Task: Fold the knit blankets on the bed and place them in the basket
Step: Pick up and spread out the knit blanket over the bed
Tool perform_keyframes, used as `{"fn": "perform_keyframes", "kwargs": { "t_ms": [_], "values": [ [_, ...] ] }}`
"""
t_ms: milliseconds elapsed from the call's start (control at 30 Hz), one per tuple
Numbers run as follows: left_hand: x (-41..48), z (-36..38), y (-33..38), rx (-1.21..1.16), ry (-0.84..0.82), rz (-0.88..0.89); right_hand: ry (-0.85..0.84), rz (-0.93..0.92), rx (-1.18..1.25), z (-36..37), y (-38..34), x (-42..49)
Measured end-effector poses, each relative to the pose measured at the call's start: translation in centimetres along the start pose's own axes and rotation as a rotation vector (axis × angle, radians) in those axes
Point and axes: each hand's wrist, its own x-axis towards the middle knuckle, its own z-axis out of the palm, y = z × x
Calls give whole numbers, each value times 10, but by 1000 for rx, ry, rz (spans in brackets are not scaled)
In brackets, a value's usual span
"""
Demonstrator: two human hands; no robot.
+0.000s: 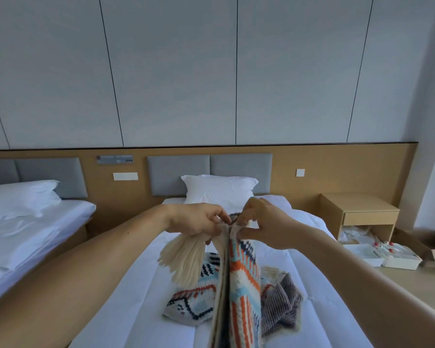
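Patterned knit blanket (pixel 242 280), cream-fringed, hangs pinched by left hand (pixel 195 220) and right hand (pixel 270 223).

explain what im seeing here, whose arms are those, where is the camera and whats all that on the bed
There is no machine here: a person wears one wide-angle camera on the head, looking forward and down, so the two bare arms are their own. The left hand and the right hand pinch the top edge of a patterned knit blanket, lifted so it hangs down toward the camera; its cream fringe dangles under the left hand. Below, on the white bed, more patterned knit lies crumpled beside a grey striped knit. A pillow sits at the head, a wooden nightstand to the right. No basket clearly shows.
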Motion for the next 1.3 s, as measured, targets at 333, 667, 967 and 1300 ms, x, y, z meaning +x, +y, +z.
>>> {"fn": "perform_keyframes", "kwargs": {
  "t_ms": [333, 667, 967, 1300],
  "values": [
    [-23, 1, 2, -87, 45, -6, -60, 91, 372, 17, -30, 20],
    [-40, 4, -8, 116, 53, -1, 52, 126, 414, 36, -34, 27],
    [-59, -44, 22, 495, 132, 60, -74, -48, -216, 4, -5, 14],
    [-56, -86, 27, 837, 517, 75, -222, -22, -507, -49, -7, 16]
  ]
}}
